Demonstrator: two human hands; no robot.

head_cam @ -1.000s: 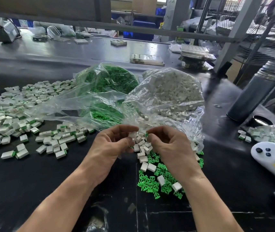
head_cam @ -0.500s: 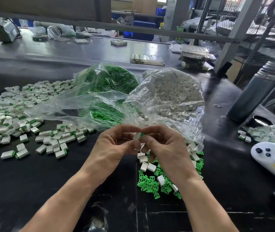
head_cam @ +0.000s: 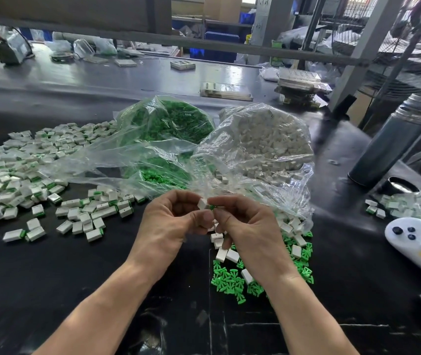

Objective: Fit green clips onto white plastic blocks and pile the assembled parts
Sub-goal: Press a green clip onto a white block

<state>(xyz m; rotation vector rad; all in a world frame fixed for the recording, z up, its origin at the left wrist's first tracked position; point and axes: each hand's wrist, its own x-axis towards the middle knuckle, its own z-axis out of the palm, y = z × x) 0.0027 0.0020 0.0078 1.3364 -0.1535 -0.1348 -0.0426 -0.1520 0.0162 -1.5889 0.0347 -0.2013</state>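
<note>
The left hand (head_cam: 171, 221) pinches a white block (head_cam: 202, 203) between thumb and fingertips, holding it raised above the table (head_cam: 101, 290). The right hand (head_cam: 245, 226) meets it from the other side, its thumb and forefinger pressed together on a green clip (head_cam: 212, 207) that touches the block's right end. How far the clip has entered the block cannot be told, as the fingers hide the joint.

Taking the block as the landmark: just below it, partly under the right hand, lies a loose heap of green clips (head_cam: 232, 280) mixed with bare white blocks (head_cam: 227, 254). Behind it and to the right sits a clear bag of white blocks (head_cam: 268, 147), its mouth open toward the hands. Behind it and to the left is a clear bag of green clips (head_cam: 171, 124), with more green showing through the crumpled plastic nearer the hands. Well to the left spreads the pile of assembled parts (head_cam: 25, 170), white pieces with green ends, scattered flat on the table, thinning out toward the left hand.

Far to the right of the block stand a dark flask (head_cam: 393, 142) and its cap (head_cam: 400, 184), and nearer the right edge a white remote-like device (head_cam: 414, 237) lies beside another small bag of parts (head_cam: 414, 203)
</note>
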